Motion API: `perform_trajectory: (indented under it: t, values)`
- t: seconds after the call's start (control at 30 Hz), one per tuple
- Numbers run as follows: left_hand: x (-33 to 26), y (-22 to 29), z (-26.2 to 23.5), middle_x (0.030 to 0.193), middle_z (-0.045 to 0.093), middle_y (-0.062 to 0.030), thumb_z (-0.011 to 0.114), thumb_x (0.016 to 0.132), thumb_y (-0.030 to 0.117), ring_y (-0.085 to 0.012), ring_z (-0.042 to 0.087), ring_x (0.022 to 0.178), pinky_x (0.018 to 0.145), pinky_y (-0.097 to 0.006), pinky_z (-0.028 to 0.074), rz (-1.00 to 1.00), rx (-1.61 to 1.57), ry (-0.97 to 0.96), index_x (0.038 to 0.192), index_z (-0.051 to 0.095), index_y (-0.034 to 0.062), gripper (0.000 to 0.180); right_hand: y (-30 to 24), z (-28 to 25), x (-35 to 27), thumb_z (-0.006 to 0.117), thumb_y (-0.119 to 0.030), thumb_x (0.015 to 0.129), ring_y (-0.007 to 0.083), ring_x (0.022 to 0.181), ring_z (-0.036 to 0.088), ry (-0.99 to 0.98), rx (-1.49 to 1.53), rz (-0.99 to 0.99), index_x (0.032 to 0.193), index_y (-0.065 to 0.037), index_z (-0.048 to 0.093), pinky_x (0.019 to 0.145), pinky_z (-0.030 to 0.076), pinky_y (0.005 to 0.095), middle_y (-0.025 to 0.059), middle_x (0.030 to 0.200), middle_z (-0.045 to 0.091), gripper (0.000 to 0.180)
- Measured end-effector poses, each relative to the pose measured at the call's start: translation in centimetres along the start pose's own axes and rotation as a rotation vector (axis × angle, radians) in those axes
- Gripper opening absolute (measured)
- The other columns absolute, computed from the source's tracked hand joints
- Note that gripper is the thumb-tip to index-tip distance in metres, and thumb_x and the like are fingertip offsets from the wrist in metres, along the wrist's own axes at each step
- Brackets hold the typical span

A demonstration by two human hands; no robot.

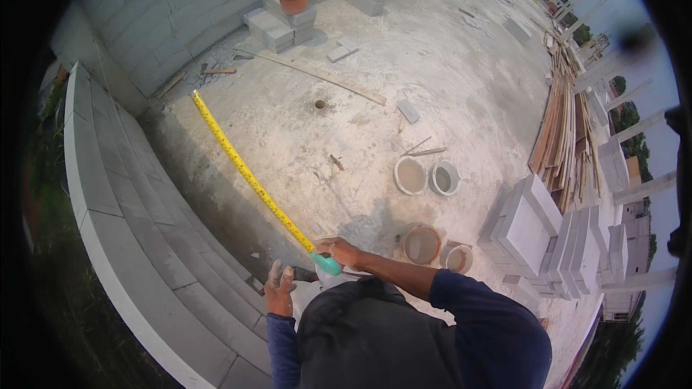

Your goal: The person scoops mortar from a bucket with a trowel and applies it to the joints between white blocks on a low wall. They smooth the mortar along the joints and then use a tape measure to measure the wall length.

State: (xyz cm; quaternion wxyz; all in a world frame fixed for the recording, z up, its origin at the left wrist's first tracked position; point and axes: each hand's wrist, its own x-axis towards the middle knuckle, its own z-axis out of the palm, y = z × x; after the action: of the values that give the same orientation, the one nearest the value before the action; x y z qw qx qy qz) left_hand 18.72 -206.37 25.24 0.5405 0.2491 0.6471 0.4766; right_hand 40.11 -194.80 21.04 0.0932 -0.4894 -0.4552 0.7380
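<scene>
A tape measure with a green case is in my right hand, close in front of my body. Its yellow blade stretches out far to the upper left, and the free end hangs over the floor short of the far wall. My left hand is raised beside the low block wall, fingers apart and pointing up, with nothing in it. A small gap separates it from the tape case.
Several buckets, among them a white-rimmed bucket, stand ahead to the right. Stacked grey blocks and a lumber pile lie at right. Farther off are a long board, a floor pipe opening and an orange bucket on blocks.
</scene>
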Motion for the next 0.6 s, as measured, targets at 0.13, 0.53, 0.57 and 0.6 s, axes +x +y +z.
perform_trajectory:
  t: [0.13,0.53,0.57,0.6]
  values:
    - [3.3,0.6,-0.8,0.141,0.050,-0.0166,0.073,0.093,0.042,-0.0234,0.058,0.119,0.086,-0.035,0.054,0.028,0.088,-0.052,0.151,0.036,-0.0083,0.085,-4.2,4.4,3.2,0.058,-0.030,0.098,0.0152,0.092,0.063,-0.012,-0.013,-0.029,0.115,-0.004,0.071,0.080,0.052,0.0323,0.0083,0.109,0.069,0.034]
    - [9.6,5.5,-4.0,0.116,0.066,-0.0109,0.072,0.091,0.026,-0.0157,0.064,0.096,0.084,-0.030,0.054,-0.032,-0.157,0.117,0.144,0.046,-0.0076,0.069,-14.2,9.5,14.2,0.064,-0.031,0.098,0.0256,0.079,0.064,-0.366,0.129,0.331,0.130,0.000,0.060,0.055,0.050,0.0427,0.0159,0.102,0.065,0.045]
    - [9.6,5.7,-4.4,0.114,0.066,-0.0104,0.072,0.090,0.024,-0.0155,0.064,0.094,0.082,-0.030,0.054,-0.095,-0.174,0.118,0.144,0.047,-0.0073,0.068,-14.1,9.7,14.9,0.064,-0.030,0.097,0.0253,0.078,0.064,-0.358,0.015,0.316,0.124,0.001,0.063,0.057,0.051,0.0422,0.0154,0.098,0.066,0.041]
    - [9.4,5.7,-4.9,0.112,0.067,-0.0099,0.072,0.089,0.023,-0.0152,0.064,0.092,0.080,-0.030,0.054,-0.138,-0.196,0.098,0.143,0.048,-0.0071,0.067,-13.8,9.8,15.5,0.065,-0.029,0.097,0.0249,0.078,0.064,-0.353,-0.081,0.288,0.118,0.002,0.067,0.059,0.051,0.0417,0.0148,0.093,0.067,0.037]
